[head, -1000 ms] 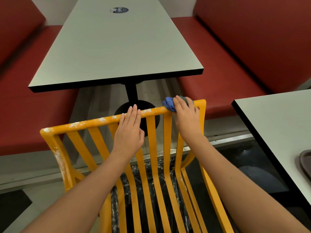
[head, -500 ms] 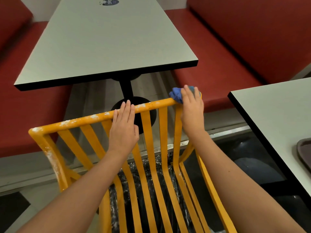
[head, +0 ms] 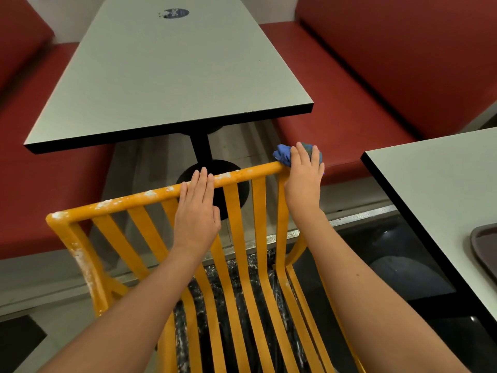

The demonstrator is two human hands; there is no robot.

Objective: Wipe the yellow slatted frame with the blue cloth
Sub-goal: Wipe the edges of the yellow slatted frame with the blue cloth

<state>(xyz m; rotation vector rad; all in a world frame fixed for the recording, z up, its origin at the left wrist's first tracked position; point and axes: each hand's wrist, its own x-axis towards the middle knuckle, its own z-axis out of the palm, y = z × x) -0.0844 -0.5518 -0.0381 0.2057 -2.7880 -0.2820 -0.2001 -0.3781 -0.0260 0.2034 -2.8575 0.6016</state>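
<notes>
The yellow slatted frame [head: 242, 219] stands in front of me, its top rail running from lower left up to the right. White dusty spots cover the rail's left half and the left post. My left hand [head: 197, 211] rests flat on the middle of the top rail, fingers straight. My right hand [head: 304, 179] presses the bunched blue cloth [head: 283, 153] onto the rail's right corner, fingers laid over it. Most of the cloth is hidden under that hand.
A grey table [head: 166, 76] on a black pedestal [head: 201, 149] stands just beyond the frame. Red benches [head: 349, 109] flank it. A second grey table [head: 441, 189] with a dark tray [head: 484, 249] at its edge is at the right.
My right hand has slid the cloth along the top rail to its right corner. My left hand stays flat on the rail. The view has shifted slightly.
</notes>
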